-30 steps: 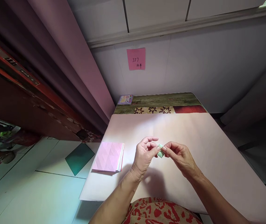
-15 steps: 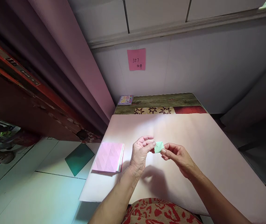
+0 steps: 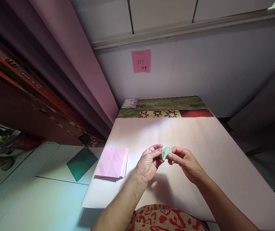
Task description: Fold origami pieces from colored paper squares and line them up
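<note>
A small light-green folded paper (image 3: pixel 166 153) with creases across its face is held above the table between both hands. My left hand (image 3: pixel 149 161) pinches its left edge between thumb and fingers. On the opposite side, my right hand (image 3: pixel 182 160) grips the right edge, thumb in front and fingers behind. Parts of the paper's edges are hidden under the fingertips. To the left on the table lies a stack of square coloured paper (image 3: pixel 112 162) with a pink patterned sheet on top.
A pale sheet covers most of the table (image 3: pixel 200 144). At its far left corner sits a small stack of printed cards or paper (image 3: pixel 129 102). A pink note (image 3: pixel 141 61) is stuck to the wall. A dark green square (image 3: pixel 82 164) lies on the floor at left.
The green paper has turned and looks more angular than the flatter square before. My left hand has shifted slightly right, its fingers curling closer to the paper. The right hand stays nearly in place.
</note>
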`<action>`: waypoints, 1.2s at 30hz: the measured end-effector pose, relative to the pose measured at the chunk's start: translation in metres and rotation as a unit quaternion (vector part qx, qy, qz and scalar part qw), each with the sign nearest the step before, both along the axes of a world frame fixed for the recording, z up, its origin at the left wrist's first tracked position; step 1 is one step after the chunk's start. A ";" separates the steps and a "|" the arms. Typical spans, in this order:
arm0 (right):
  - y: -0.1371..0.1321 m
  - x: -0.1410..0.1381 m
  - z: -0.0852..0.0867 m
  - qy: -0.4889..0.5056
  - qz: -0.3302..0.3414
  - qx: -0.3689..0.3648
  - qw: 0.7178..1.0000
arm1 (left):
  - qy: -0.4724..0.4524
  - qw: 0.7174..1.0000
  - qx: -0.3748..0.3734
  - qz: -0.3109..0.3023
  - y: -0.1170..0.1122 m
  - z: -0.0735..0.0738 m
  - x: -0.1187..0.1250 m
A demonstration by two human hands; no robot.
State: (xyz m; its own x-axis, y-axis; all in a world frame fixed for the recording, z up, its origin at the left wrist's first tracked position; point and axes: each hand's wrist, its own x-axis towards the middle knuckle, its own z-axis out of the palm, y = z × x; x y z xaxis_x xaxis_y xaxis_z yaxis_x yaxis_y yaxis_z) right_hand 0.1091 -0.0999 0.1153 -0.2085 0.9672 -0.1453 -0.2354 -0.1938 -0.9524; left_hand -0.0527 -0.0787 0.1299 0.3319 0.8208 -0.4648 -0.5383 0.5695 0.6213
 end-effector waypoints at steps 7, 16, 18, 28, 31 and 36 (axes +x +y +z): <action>-0.001 0.000 0.001 0.021 -0.052 -0.007 0.998 | 0.011 0.999 0.029 0.014 -0.004 -0.002 0.000; -0.003 -0.003 0.003 0.024 -0.081 -0.003 0.996 | 0.033 0.998 0.052 0.020 -0.010 -0.001 0.004; -0.002 -0.003 0.004 0.053 -0.047 -0.003 0.997 | 0.022 0.999 0.039 0.015 -0.011 -0.001 0.006; -0.004 -0.001 0.002 0.066 -0.048 -0.003 0.997 | -0.027 0.999 0.014 0.037 -0.009 -0.002 0.004; -0.006 -0.003 0.003 0.053 -0.049 -0.001 0.997 | -0.028 0.997 0.038 0.058 -0.008 -0.001 0.005; -0.006 -0.008 0.000 0.082 -0.045 -0.034 0.995 | -0.031 0.999 0.028 0.034 -0.009 0.000 0.006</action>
